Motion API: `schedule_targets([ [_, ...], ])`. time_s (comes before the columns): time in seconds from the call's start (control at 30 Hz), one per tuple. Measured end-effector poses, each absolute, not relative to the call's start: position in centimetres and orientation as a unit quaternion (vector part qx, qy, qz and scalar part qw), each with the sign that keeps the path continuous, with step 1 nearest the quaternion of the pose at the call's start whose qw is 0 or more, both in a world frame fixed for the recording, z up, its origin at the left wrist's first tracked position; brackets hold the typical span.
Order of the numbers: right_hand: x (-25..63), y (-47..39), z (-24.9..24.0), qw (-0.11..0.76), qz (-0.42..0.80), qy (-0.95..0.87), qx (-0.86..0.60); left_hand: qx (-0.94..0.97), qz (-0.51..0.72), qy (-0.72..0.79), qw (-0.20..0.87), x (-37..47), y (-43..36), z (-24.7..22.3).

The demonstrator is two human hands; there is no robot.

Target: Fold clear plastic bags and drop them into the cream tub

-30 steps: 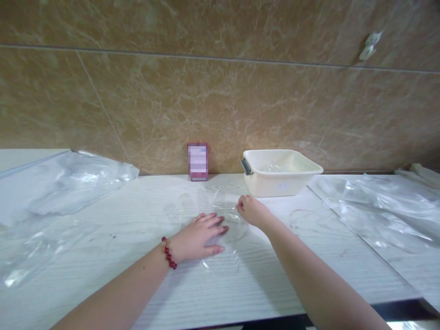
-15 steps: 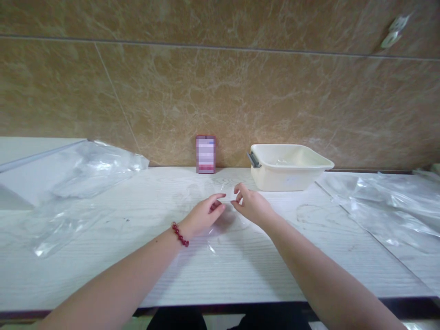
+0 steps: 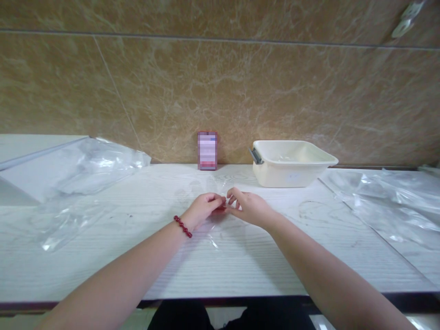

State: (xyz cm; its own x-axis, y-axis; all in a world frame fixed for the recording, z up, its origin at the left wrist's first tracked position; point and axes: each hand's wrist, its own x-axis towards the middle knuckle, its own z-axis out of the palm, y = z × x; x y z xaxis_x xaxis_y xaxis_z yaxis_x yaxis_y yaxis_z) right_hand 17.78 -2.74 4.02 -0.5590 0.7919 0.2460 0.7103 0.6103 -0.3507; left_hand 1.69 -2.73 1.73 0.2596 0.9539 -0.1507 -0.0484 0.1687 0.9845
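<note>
Tub (image 3: 282, 176), cream with a grey latch (image 3: 256, 156) on its left end, sits at the back of the table (image 3: 240, 279), right of centre, beyond the right hand (image 3: 250, 208). Something shiny and see-through inside it; can't tell what. Phone (image 3: 207, 151) stands upright at the back, by the brown marbled wall (image 3: 240, 91), left of the tub, screen blurred out. Big loose plastic sheeting on both sides: left pile (image 3: 99, 160) runs up to the wall, right pile (image 3: 395, 201) lies over the seam. Both well apart from the hands. White fitting (image 3: 407, 20) on the wall, upper right.

Film (image 3: 213, 241) lies flat on the table, under and around both hands, mid-table. Thin, colourless, a few bright glints and creases; outline mostly lost against the pale wood grain. Fingers hide its middle.

Left hand (image 3: 206, 206), red bead bracelet (image 3: 183, 226) at the wrist: thumb laid over bent fingers. Right hand: fingers curled, thumb reaching toward the left fingertips. Tips nearly meet; can't tell if either pinches the film.
</note>
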Motion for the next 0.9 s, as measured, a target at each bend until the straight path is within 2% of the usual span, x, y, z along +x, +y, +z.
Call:
schedule_targets([
  [0.23, 20.0, -1.9, 5.5, 0.079, 0.061, -0.875, -0.473, 0.629, 0.362, 0.513, 0.46, 0.7, -2.2, 1.1],
  [0.53, 19.9, -2.0, 5.2, 0.026, 0.109, -0.904, -0.413, 0.742, 0.29, 0.523, 0.303, 0.4, -2.2, 1.6],
  [0.67, 19.8, -1.9, 5.0, 0.0, 0.122, -0.901, -0.415, 0.758, 0.263, 0.525, 0.283, 0.3, -2.2, 1.7],
  [0.9, 20.1, -1.9, 5.5, 0.015, 0.116, -0.891, -0.439, 0.753, 0.267, 0.537, 0.273, 0.3, -2.2, 1.6],
])
